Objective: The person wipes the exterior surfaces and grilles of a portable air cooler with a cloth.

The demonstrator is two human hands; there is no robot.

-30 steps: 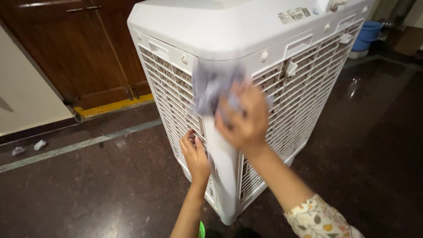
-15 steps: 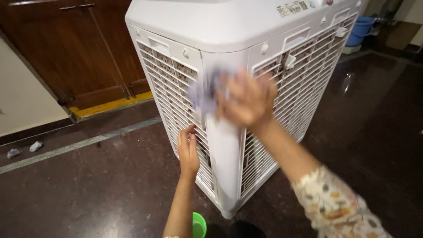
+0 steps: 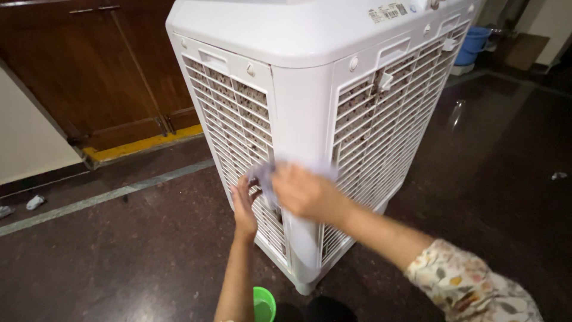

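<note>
The right hand [image 3: 307,194] and cloth [image 3: 265,176] have slid lower down the cooler [image 3: 310,119] corner.

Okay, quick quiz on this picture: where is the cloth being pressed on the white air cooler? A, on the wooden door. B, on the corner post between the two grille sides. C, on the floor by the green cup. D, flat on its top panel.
B: the right hand presses the pale cloth against the air cooler at its corner post, between the grilles.
</note>
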